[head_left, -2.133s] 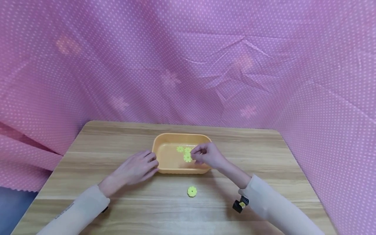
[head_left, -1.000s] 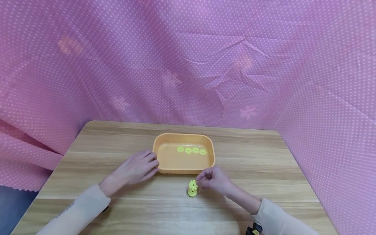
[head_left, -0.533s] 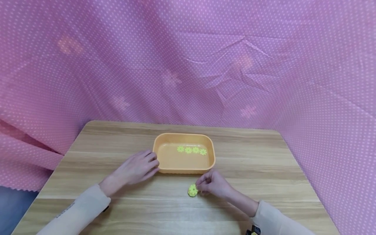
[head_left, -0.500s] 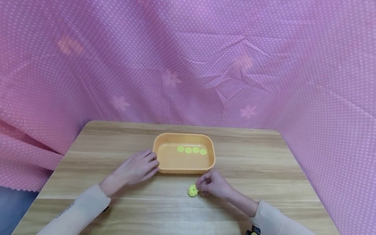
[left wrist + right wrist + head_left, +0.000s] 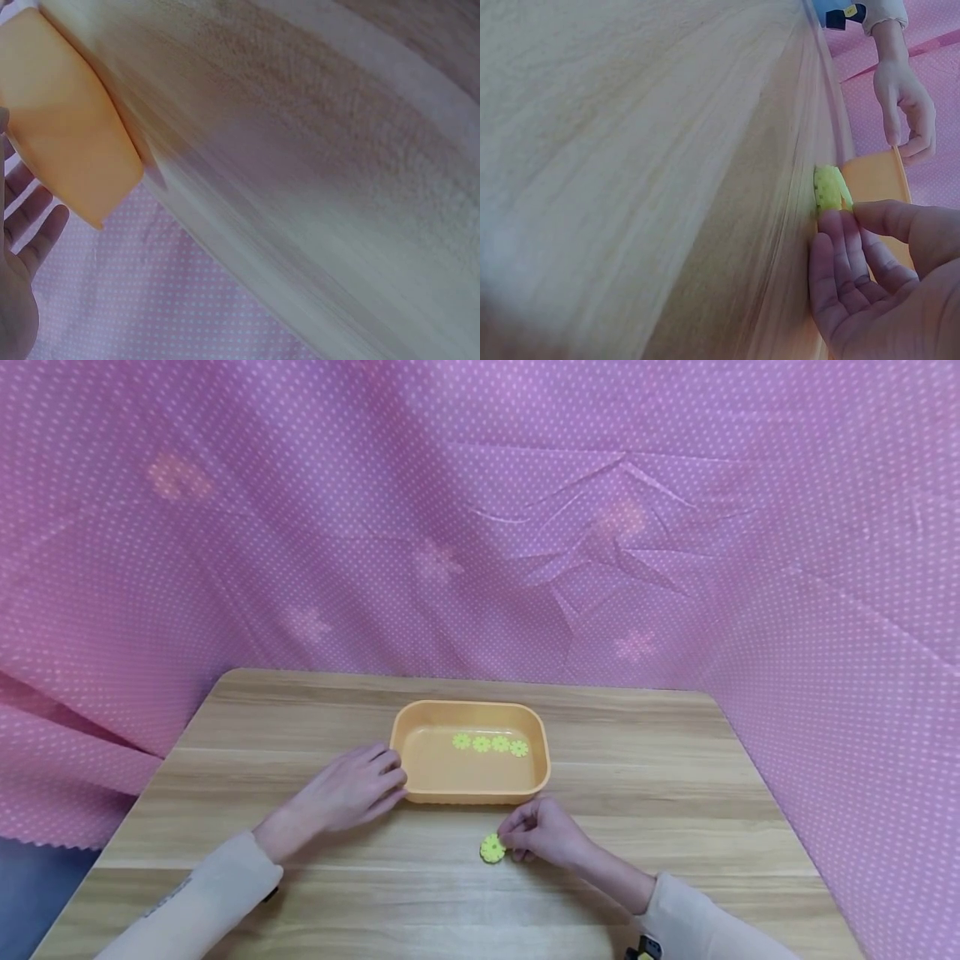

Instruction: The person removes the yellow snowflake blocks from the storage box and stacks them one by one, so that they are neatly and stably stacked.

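A yellow-green flower-shaped disc (image 5: 846, 192) is pinched between thumb and fingertips of my right hand (image 5: 546, 833). It lies over a small stack of like discs (image 5: 827, 189) on the table, slightly tilted against them in the right wrist view. My left hand (image 5: 360, 787) grips the left end of an orange rectangular tub (image 5: 465, 797), thumb on one side of the rim and fingers on the other, as the right wrist view shows. Inside the tub, several flower discs (image 5: 482, 744) lie in a row along the far side of its floor.
The wooden table (image 5: 637, 760) reaches around the tub on all sides, with the stack near its front middle. A pink dotted cloth (image 5: 480, 527) hangs behind the table and at both sides.
My right hand has come out of the tub, toward the front, with a disc and lowered it onto the stack. The tub's discs now form one row. The left hand has stayed put.
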The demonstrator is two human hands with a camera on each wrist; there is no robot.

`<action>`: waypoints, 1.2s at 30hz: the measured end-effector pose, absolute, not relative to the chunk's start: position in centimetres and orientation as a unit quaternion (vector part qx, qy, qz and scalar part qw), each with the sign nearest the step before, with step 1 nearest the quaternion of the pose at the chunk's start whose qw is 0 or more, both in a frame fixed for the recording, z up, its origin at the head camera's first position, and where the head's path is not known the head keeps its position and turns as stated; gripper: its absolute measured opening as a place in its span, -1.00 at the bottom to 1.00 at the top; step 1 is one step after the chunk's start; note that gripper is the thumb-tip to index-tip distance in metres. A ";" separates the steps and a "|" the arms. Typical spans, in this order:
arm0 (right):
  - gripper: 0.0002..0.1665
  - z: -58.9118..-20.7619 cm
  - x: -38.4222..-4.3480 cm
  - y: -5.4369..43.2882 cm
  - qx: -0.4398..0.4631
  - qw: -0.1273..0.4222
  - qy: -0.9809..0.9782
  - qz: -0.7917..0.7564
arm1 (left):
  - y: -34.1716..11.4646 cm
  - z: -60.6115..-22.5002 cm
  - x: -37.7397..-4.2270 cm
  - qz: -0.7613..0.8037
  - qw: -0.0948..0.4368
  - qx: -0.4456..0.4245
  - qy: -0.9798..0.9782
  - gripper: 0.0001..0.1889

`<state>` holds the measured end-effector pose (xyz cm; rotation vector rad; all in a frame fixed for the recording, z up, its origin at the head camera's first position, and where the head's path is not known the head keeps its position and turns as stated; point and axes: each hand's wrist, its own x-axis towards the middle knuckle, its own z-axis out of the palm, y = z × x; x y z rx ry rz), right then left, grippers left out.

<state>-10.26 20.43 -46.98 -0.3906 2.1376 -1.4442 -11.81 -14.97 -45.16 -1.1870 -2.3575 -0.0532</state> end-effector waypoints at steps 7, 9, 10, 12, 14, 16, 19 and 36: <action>-0.84 -47.2 -10.9 20.2 -0.144 0.263 0.794 -0.529 | -15.1 -45.3 -12.4 -0.020 0.249 -0.435 -0.865 -0.84; -0.85 -47.3 -11.1 20.1 -0.145 0.263 0.794 -0.528 | -15.1 -45.3 -12.6 -0.020 0.251 -0.436 -0.864 -0.84; -0.85 -47.4 -11.2 20.1 -0.146 0.263 0.795 -0.527 | -15.2 -45.4 -12.7 -0.021 0.252 -0.437 -0.863 -0.84; -0.85 -47.4 -11.4 20.1 -0.147 0.263 0.794 -0.528 | -15.2 -45.4 -12.9 -0.022 0.253 -0.438 -0.862 -0.84; -0.85 -47.5 -11.5 20.0 -0.147 0.262 0.794 -0.528 | -15.2 -45.4 -13.0 -0.023 0.254 -0.438 -0.862 -0.84; -0.85 -47.6 -11.7 20.0 -0.148 0.262 0.795 -0.527 | -15.2 -45.5 -13.2 -0.023 0.254 -0.437 -0.862 -0.84; -0.84 -47.6 -11.9 19.9 -0.148 0.261 0.796 -0.526 | -15.3 -45.5 -13.4 -0.022 0.254 -0.436 -0.863 -0.84; -0.70 -44.6 -13.3 21.6 -0.135 0.250 0.774 -0.566 | -15.6 -45.8 -15.0 -0.020 0.261 -0.439 -0.860 -0.84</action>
